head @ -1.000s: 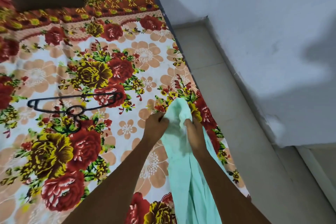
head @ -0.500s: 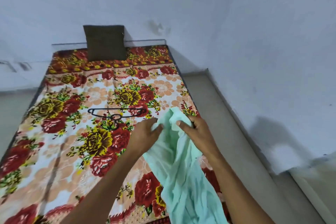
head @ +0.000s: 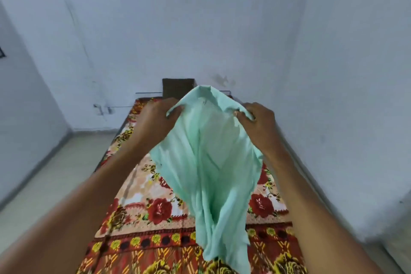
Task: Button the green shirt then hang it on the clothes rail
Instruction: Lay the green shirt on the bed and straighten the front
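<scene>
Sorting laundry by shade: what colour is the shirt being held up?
Pale mint green, plain, no pattern; the shirt shows in the head view.

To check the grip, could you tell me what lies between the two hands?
In the head view, only the green shirt's top edge spans from left hand to right hand; both pinch it.

Left hand [head: 155, 122], right hand [head: 258, 124] raised, both pinching cloth
</scene>
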